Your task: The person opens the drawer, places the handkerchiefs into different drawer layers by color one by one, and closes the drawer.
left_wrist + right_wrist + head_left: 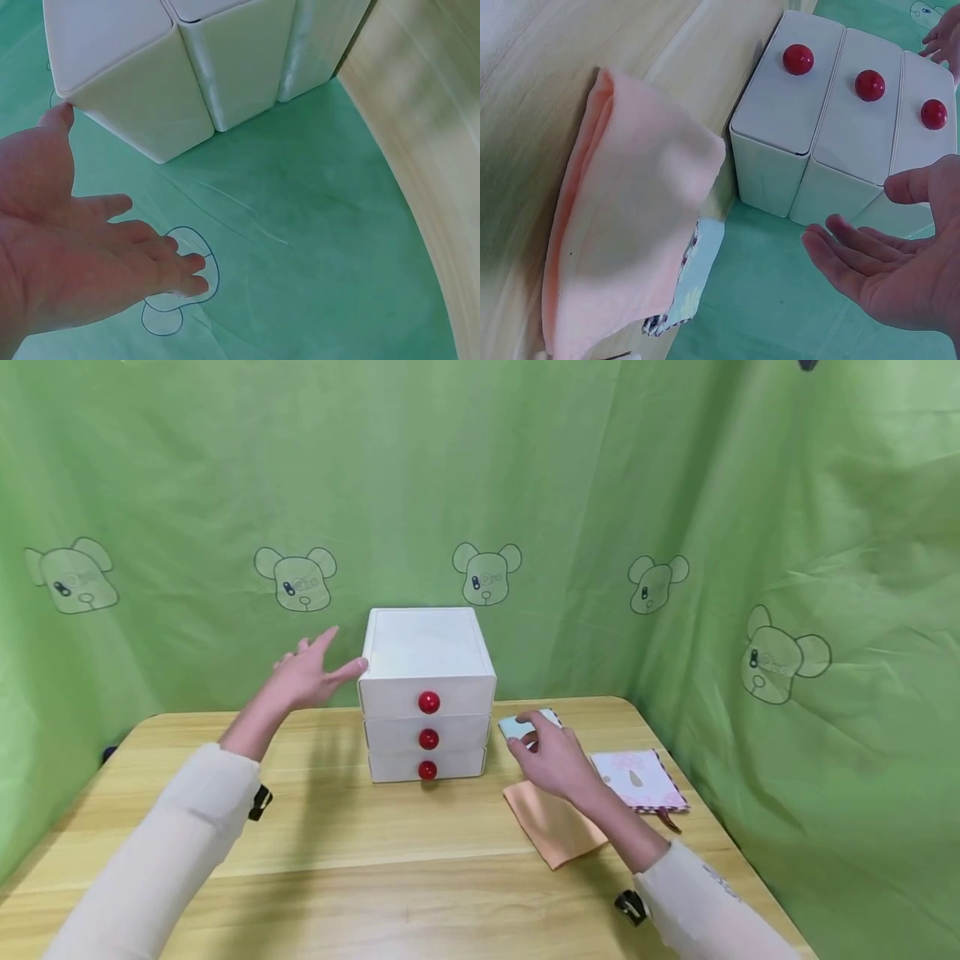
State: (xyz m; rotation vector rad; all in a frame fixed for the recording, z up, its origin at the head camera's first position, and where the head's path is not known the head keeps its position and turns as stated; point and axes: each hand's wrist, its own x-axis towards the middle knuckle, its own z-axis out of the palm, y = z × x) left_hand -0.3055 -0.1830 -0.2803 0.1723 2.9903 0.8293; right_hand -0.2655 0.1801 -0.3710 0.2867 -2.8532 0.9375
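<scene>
A white cabinet (426,652) with three drawers, each with a red knob (428,702), stands at the middle back of the wooden table (375,852). My left hand (311,672) is open beside its upper left corner, and the thumb (58,116) touches that corner. To the right of the cabinet, my right hand (551,756) hovers open over a light blue cloth (517,724). The right wrist view shows this hand (885,274) with spread fingers and nothing in it. I cannot tell whether it touches the cloth.
A folded peach cloth (555,827) lies in front of the right hand, partly under the wrist. A pink patterned cloth (637,777) lies further right, near the table's edge. Green fabric printed with bears (487,572) closes off the back and the sides.
</scene>
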